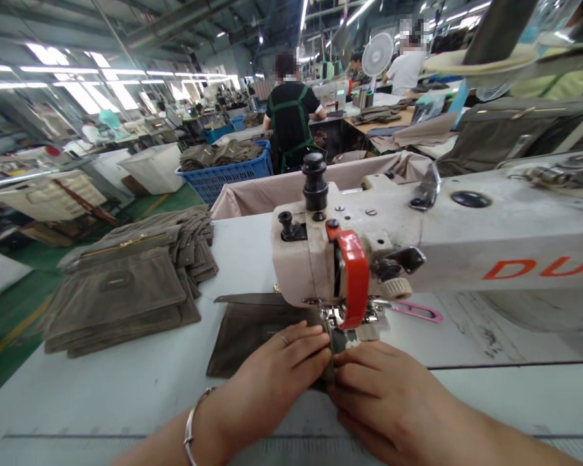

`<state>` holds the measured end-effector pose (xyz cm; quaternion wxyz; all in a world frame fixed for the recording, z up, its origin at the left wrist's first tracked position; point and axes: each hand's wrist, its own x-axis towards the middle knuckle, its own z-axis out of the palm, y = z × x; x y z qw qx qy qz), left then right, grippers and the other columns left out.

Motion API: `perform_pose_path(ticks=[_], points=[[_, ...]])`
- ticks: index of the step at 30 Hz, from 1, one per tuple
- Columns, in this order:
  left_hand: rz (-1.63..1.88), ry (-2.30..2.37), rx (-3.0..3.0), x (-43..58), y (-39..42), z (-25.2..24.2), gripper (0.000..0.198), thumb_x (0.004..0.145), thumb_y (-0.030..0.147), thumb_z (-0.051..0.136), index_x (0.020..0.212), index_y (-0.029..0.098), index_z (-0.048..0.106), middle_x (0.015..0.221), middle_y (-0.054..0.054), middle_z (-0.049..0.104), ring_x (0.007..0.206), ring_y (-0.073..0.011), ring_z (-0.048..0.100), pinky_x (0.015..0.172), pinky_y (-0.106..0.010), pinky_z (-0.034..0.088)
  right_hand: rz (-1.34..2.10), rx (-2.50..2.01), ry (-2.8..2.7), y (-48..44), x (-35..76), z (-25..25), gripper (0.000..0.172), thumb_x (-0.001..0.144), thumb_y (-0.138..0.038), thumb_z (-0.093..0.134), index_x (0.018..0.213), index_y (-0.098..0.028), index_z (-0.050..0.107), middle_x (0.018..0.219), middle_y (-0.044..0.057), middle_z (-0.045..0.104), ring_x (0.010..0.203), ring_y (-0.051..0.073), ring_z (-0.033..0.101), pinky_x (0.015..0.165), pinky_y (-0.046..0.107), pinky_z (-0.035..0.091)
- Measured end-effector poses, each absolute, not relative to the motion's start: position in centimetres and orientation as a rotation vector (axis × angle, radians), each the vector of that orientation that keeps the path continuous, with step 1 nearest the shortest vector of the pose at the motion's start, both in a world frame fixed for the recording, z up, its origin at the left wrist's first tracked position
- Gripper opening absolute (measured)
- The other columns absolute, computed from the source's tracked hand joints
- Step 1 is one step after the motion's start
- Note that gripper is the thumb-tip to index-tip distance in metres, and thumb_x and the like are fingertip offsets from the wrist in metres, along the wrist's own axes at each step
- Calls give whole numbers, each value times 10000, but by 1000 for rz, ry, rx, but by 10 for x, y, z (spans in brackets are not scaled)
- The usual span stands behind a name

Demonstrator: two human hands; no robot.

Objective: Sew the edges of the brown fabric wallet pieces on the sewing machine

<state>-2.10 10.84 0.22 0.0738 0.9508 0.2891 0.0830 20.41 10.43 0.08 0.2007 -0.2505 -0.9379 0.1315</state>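
Note:
A dark brown fabric piece lies flat under the head of a cream sewing machine with a red guard. My left hand rests on the fabric with fingers pressed flat, a ring on one finger and a bracelet at the wrist. My right hand sits just right of it, fingers curled and pinching the fabric edge in front of the presser foot. The fingertips of both hands meet close to the needle.
A stack of brown sewn pieces lies on the table to the left. Pink thread snips lie behind the machine head. A blue basket of pieces and a person in black stand beyond the table.

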Motion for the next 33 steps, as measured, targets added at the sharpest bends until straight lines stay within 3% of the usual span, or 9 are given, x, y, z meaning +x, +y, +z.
perform_pose_path(ticks=[9, 17, 27, 33], points=[[328, 933, 2893, -17, 127, -1, 330, 927, 95, 486, 1253, 148, 491, 1260, -68, 571, 1236, -181, 483, 1098, -368, 391, 417, -745, -2570, 109, 202, -7, 200, 897, -188, 491, 1042, -206, 629, 946, 32, 646, 945, 211, 572, 801, 358, 457], [508, 860, 2890, -18, 116, 1, 224, 970, 144, 428, 1135, 171, 577, 1082, -54, 650, 991, -154, 614, 902, -303, 536, 492, -743, -2561, 112, 211, -6, 260, 905, -157, 452, 1113, -192, 603, 1050, 66, 641, 979, 211, 568, 877, 387, 442], [472, 844, 2870, -9, 117, 2, 233, 990, 129, 365, 1018, 114, 596, 979, -63, 644, 915, -153, 597, 806, -282, 519, 554, -752, -2527, 114, 216, -5, 239, 901, -148, 459, 1070, -193, 622, 980, 62, 632, 930, 211, 561, 844, 393, 435], [485, 825, 2815, -12, 121, -2, 210, 974, 111, 384, 1016, 136, 588, 965, -48, 633, 863, -146, 586, 834, -294, 506, 569, -796, -2450, 119, 219, -7, 236, 882, -97, 448, 1030, -173, 615, 972, 69, 634, 915, 205, 565, 836, 381, 445]])
